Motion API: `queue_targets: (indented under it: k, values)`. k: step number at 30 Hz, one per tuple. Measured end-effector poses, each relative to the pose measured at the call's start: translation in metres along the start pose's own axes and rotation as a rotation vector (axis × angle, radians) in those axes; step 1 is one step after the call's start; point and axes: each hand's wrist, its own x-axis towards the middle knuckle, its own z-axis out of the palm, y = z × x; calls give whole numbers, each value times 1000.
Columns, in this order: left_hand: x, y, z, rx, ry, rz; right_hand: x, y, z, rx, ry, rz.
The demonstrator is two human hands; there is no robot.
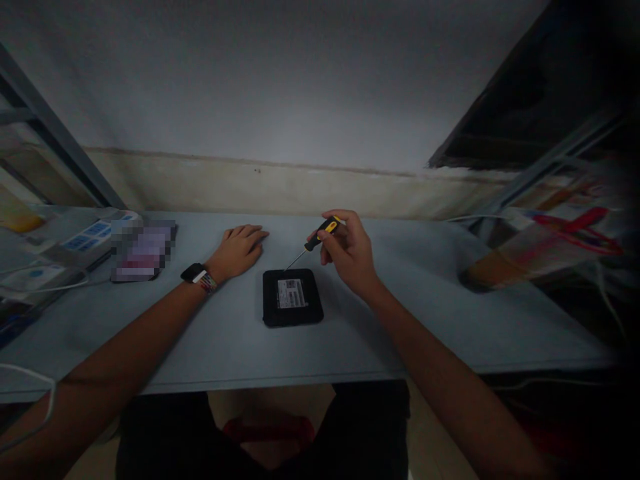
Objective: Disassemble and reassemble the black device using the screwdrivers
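My right hand (349, 253) grips the yellow and black handle of a screwdriver (323, 233). Its thin metal shaft slants down to the left, and the tip is at the far edge of a flat black square box (270, 300); whether it touches, I cannot tell. A white printed label (291, 293) is on the box's top face. On the tabletop to the left of the box rests my left hand (239, 250), palm down with its fingers stretched out, holding nothing. A dark watch (194, 272) and a woven band are on that wrist.
On the left a phone (143, 253) lies beside a white power strip (90, 233) and cables. A cup with orange-brown drink (500, 267) lies tilted or leans at the right, near a red strap-like thing (580, 227). The wall (280, 187) borders the table's far edge.
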Motion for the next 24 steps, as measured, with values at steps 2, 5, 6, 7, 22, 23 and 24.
queue_targets:
  k: [2, 5, 6, 7, 22, 23, 24]
  values:
    - [0, 0, 0, -3, 4, 0, -3, 1, 1, -35, -14, -5]
    - [0, -2, 1, -8, 7, 4, -4, 3, 1, -76, -44, -16]
    - [0, -2, 2, -7, 7, 5, -4, 4, 1, -84, -51, -20]
    - [0, -3, 2, -6, 7, 5, -4, 5, 1, -90, -59, -24]
    - [-1, 0, -2, -13, -11, -2, -22, -13, 15, -145, -205, -85]
    - [-1, 0, -2, -14, -10, -1, -25, -14, 19, -127, -220, -78]
    - [-1, 0, -2, -16, -10, 1, -27, -14, 23, -109, -234, -69]
